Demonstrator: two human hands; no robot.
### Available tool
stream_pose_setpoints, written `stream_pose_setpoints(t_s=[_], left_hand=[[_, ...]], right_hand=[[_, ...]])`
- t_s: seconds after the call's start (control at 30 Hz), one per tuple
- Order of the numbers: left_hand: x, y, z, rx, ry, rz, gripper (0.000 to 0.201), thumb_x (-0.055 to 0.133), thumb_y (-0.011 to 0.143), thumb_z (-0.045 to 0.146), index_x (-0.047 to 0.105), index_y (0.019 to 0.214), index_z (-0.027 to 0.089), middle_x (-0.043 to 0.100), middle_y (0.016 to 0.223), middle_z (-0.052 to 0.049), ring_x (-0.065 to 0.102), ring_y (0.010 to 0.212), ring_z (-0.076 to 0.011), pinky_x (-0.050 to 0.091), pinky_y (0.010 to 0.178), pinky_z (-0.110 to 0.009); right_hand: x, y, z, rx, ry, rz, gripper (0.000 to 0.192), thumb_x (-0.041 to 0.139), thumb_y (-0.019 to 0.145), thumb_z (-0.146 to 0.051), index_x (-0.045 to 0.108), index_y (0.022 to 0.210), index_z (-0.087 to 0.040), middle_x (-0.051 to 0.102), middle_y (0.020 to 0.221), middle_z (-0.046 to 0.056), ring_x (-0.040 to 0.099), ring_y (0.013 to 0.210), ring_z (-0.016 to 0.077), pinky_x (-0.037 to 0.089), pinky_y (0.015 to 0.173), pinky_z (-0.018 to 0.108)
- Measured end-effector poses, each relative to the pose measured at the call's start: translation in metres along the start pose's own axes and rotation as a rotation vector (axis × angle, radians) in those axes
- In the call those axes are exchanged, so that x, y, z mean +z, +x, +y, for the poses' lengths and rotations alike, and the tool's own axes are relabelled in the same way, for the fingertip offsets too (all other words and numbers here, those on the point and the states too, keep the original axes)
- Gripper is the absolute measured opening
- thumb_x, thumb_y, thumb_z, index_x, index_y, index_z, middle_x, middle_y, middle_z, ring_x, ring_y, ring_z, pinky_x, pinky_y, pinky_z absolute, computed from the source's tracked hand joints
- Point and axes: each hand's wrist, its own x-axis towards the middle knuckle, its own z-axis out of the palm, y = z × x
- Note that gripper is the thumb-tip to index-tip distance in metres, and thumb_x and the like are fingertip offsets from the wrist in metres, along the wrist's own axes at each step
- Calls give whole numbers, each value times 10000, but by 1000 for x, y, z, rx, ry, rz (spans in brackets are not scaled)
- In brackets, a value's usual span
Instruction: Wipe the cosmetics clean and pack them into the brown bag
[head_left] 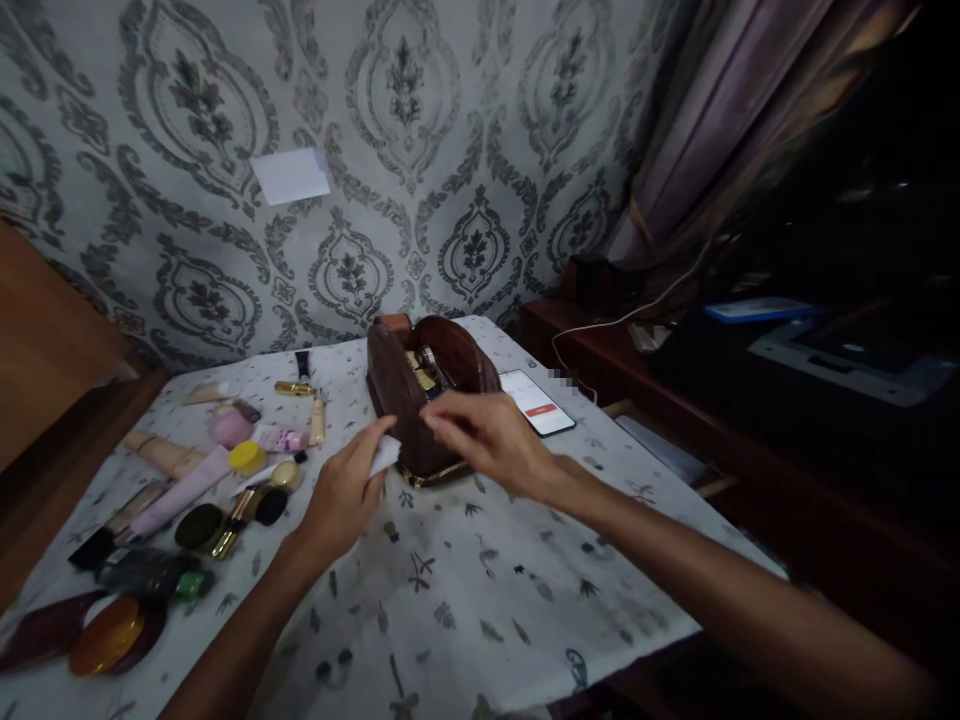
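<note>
A dark brown zippered pouch (405,420) stands open on the table, with gold-coloured items (421,370) showing inside it. My left hand (343,488) is closed at the pouch's near left corner, its fingers on a small white piece that looks like tissue or a wipe (386,455). In front of the pouch's opening is my right hand (491,435), thumb and fingertips drawn together in a pinch. Whatever sits between those fingertips, if anything, is too small to make out. Whether the right hand touches the pouch, I cannot tell.
Several cosmetics lie on the left, among them a pink sponge (230,428), a yellow-lidded jar (247,458), a pink tube (180,492) and a green-capped bottle (154,574). A lit phone (536,403) lies right of the pouch. A white cable (637,315) runs along the dark red furniture (551,318).
</note>
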Motion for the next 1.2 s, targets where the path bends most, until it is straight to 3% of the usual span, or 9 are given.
stream_pose_setpoints(t_s=[0.13,0.2,0.33,0.5,0.7,0.8,0.93,1.03,1.2], left_hand=[[1,-32,-11,-72,36,-111,471,432,794,34,583,1202,213,711,1179,-67,674,1068,-230,535,907,-360],[-1,-47,-13,-127,73,-148,413,446,800,41,600,1137,222,733,1087,-55,692,991,-226,541,849,-338],[-10,-74,-16,-227,143,-145,308,490,850,94,594,1112,217,729,1061,-63,692,963,-231,529,821,-328],[-27,-107,-23,-295,212,-10,185,517,944,258,599,1101,202,721,1061,-75,688,960,-236,513,814,-326],[-52,-142,-31,-285,415,145,286,422,998,324,653,906,181,692,822,-55,660,758,-208,475,674,-305],[-73,-155,-39,-319,501,300,379,334,1012,264,652,831,166,681,793,-69,639,759,-208,470,709,-317],[-105,-174,-55,-457,634,442,352,357,991,262,688,947,152,680,887,-88,626,868,-237,471,805,-354],[-116,-187,-65,-617,721,357,331,418,963,304,694,1084,168,664,1022,-107,594,999,-292,477,854,-404],[-108,-197,-66,-745,726,207,348,474,958,375,644,1197,186,651,1147,-108,582,1062,-307,499,861,-424]], right_hand=[[47,-34,-2,-214,-10,-210,275,452,1001,-280,675,892,-161,712,776,62,646,677,162,440,631,251],[72,-43,1,-198,20,-260,270,481,987,-267,664,823,-157,670,679,44,602,594,151,399,576,246],[111,-45,0,24,267,-323,237,518,943,-263,637,762,-168,592,581,-8,533,519,117,363,531,220],[150,-34,-12,319,639,-404,282,542,892,-423,622,791,-172,624,628,3,556,525,124,420,531,234],[191,-25,-34,556,911,-444,397,672,758,-560,628,843,-175,635,623,-8,553,497,116,409,495,236],[203,-27,-41,605,944,-453,425,694,733,-571,635,854,-167,648,644,-2,557,508,107,405,498,229],[208,-32,-43,560,920,-448,435,674,753,-576,647,880,-161,654,672,8,561,540,107,413,510,230],[206,-35,-42,534,904,-448,413,655,775,-561,646,890,-164,648,681,9,560,547,108,413,509,230],[202,-38,-43,510,866,-475,381,639,784,-545,630,866,-173,630,684,6,547,539,106,390,473,215]])
